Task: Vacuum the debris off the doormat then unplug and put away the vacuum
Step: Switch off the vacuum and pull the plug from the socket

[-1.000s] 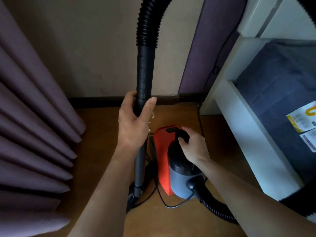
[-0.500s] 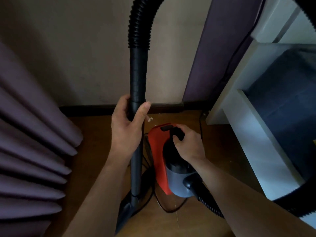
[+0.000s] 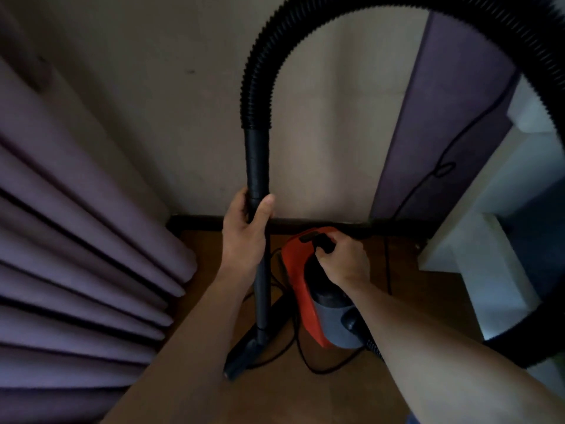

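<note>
floor: brown wood-look flooring (image 3: 397, 301) is seen in a dim corner, bounded by a dark skirting board (image 3: 198, 223) at the foot of a beige wall (image 3: 183, 117).
left side: a purple pleated curtain (image 3: 76, 255) is hung along the frame, its folds reaching down to the flooring.
right side: a purple panel (image 3: 428, 133) is set against the wall, with a thin dark cable (image 3: 428, 179) trailed down it; a white shelf unit (image 3: 495, 270) is stood just beside it.
vacuum: the small canister vacuum (image 3: 298, 280), red-shelled with a grey and black drum, is stood on the flooring near the skirting board, between the wand and the white shelf unit.
right hand: the grip of the right hand (image 3: 345, 261) is closed round the black handle (image 3: 324, 241) on top of the vacuum, fingers curled over it.
left hand: the grip of the left hand (image 3: 244, 237) is wrapped round the black wand (image 3: 258, 166), thumb laid up its right side, fingertips hidden behind the tube.
wand: it is held nearly upright just left of the vacuum, with its nozzle (image 3: 244, 353) down at the flooring.
hose: the black ribbed hose (image 3: 397, 13) is joined to the top of the wand, arched high across the frame and brought down along the right edge; a ribbed end is seen at the front of the vacuum, partly hidden by the right forearm.
power cord: the black power cord (image 3: 321, 367) is laid in loose loops on the flooring round the vacuum and the nozzle; where it ends cannot be told.
</note>
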Demonstrator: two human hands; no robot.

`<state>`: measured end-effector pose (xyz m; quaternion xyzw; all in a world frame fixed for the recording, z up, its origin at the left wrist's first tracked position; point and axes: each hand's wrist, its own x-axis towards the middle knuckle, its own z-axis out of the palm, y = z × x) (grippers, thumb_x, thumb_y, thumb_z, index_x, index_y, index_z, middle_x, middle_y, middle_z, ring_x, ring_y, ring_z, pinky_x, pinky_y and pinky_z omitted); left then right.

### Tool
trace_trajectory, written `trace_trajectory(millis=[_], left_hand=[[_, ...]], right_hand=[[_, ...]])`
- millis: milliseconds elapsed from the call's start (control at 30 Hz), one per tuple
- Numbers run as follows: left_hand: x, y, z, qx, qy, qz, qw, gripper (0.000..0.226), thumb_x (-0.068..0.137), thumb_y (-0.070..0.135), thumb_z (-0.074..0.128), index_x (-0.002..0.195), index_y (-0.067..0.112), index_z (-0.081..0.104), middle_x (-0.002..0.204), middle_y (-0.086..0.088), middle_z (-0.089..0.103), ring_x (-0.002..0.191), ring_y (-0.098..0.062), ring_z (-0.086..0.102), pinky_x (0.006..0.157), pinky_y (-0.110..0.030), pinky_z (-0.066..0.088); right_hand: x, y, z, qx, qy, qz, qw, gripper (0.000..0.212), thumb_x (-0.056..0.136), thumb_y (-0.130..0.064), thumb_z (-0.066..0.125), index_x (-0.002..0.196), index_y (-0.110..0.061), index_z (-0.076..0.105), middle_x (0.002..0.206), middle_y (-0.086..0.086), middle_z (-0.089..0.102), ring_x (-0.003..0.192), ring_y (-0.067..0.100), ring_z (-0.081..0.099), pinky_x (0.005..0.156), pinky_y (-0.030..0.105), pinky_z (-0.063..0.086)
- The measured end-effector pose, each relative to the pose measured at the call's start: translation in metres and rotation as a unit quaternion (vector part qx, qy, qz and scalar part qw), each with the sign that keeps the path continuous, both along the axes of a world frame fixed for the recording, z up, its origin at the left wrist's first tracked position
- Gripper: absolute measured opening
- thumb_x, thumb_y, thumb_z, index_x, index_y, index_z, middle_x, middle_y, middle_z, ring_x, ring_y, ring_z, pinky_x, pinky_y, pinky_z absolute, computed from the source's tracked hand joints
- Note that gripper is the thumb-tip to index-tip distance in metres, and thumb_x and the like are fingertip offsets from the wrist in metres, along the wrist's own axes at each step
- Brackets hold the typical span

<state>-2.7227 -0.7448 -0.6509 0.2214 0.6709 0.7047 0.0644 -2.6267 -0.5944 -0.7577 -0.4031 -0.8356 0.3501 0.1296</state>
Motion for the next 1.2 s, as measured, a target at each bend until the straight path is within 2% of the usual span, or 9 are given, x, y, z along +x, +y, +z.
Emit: trace_trajectory(millis=[233, 467, 600, 700, 767, 867, 967, 1100, 1200], left_hand=[[-0.005, 0.027, 0.02, -0.041, -0.008, -0.003, 0.999, 0.009, 0.098, 0.022, 0.069, 0.106, 0.022, 0.066, 0.087, 0.018, 0.066, 0.087, -0.004, 0.061, 0.082, -0.022, 0.048], [-0.024, 0.029, -0.001, -0.026, -0.032, -0.003, 0.999, 0.017, 0.095, 0.027, 0.071, 0.111, 0.021, 0.069, 0.091, 0.006, 0.07, 0.089, -0.008, 0.065, 0.081, -0.019, 0.051], [-0.033, 0.033, 0.005, -0.036, -0.026, -0.038, 0.998, 0.027, 0.094, 0.036, 0.07, 0.116, 0.021, 0.068, 0.102, 0.01, 0.073, 0.101, -0.008, 0.067, 0.087, -0.02, 0.052], [-0.035, 0.041, 0.022, -0.024, 0.003, -0.058, 0.998, 0.023, 0.087, 0.049, 0.069, 0.108, 0.039, 0.069, 0.094, 0.016, 0.071, 0.092, -0.001, 0.065, 0.08, -0.017, 0.05], [-0.035, 0.049, 0.038, -0.014, 0.026, -0.088, 0.996, 0.02, 0.085, 0.052, 0.068, 0.105, 0.047, 0.068, 0.089, 0.017, 0.07, 0.086, -0.001, 0.065, 0.076, -0.016, 0.051], [-0.029, 0.067, 0.068, -0.004, 0.05, -0.125, 0.991, 0.018, 0.083, 0.054, 0.067, 0.102, 0.053, 0.066, 0.083, 0.015, 0.068, 0.078, -0.004, 0.066, 0.072, -0.016, 0.051], [-0.025, 0.09, 0.107, 0.036, 0.066, -0.153, 0.985, 0.016, 0.089, 0.041, 0.068, 0.104, 0.043, 0.065, 0.081, 0.014, 0.065, 0.073, -0.007, 0.065, 0.069, -0.013, 0.05], [-0.019, 0.119, 0.164, 0.086, 0.097, -0.185, 0.974, 0.016, 0.099, 0.017, 0.066, 0.112, 0.026, 0.064, 0.083, 0.013, 0.065, 0.07, -0.009, 0.064, 0.067, -0.015, 0.051], [-0.015, 0.139, 0.201, 0.115, 0.118, -0.202, 0.965, 0.016, 0.099, 0.014, 0.064, 0.113, 0.023, 0.064, 0.084, 0.013, 0.066, 0.07, -0.008, 0.064, 0.066, -0.014, 0.05]], right_hand=[[-0.019, 0.021, -0.001, -0.025, 0.005, 0.006, 1.0, 0.027, 0.087, -0.038, 0.074, 0.113, -0.033, 0.073, 0.104, 0.006, 0.075, 0.1, 0.034, 0.071, 0.071, 0.027, 0.042], [-0.027, 0.027, -0.008, -0.024, 0.029, 0.016, 0.999, 0.019, 0.086, -0.033, 0.076, 0.105, -0.033, 0.075, 0.098, 0.002, 0.076, 0.096, 0.029, 0.071, 0.068, 0.026, 0.044], [-0.023, 0.029, -0.005, -0.052, 0.03, 0.035, 0.998, 0.029, 0.085, -0.034, 0.079, 0.113, -0.031, 0.074, 0.111, 0.003, 0.076, 0.108, 0.028, 0.07, 0.088, 0.038, 0.058], [-0.013, 0.04, 0.012, -0.049, 0.062, 0.039, 0.996, 0.037, 0.082, -0.037, 0.084, 0.115, -0.024, 0.076, 0.104, -0.002, 0.078, 0.101, 0.021, 0.071, 0.091, 0.038, 0.057], [-0.003, 0.053, 0.034, -0.024, 0.128, 0.008, 0.991, 0.036, 0.08, -0.032, 0.088, 0.112, -0.018, 0.078, 0.091, -0.004, 0.076, 0.088, 0.017, 0.072, 0.086, 0.033, 0.058], [0.01, 0.075, 0.084, 0.052, 0.212, -0.022, 0.976, 0.035, 0.081, -0.029, 0.087, 0.112, -0.013, 0.078, 0.093, -0.006, 0.073, 0.085, 0.009, 0.07, 0.08, 0.018, 0.054], [0.02, 0.095, 0.15, 0.124, 0.279, -0.046, 0.951, 0.035, 0.082, -0.029, 0.087, 0.112, -0.014, 0.077, 0.093, -0.012, 0.069, 0.088, 0.0, 0.065, 0.083, 0.006, 0.048], [0.033, 0.119, 0.236, 0.202, 0.322, -0.09, 0.921, 0.035, 0.084, -0.022, 0.086, 0.116, -0.014, 0.075, 0.104, -0.003, 0.07, 0.094, 0.009, 0.066, 0.09, 0.021, 0.051], [0.044, 0.133, 0.287, 0.269, 0.333, -0.095, 0.899, 0.036, 0.086, -0.019, 0.083, 0.12, -0.012, 0.073, 0.106, -0.003, 0.064, 0.096, 0.012, 0.064, 0.091, 0.02, 0.05]])
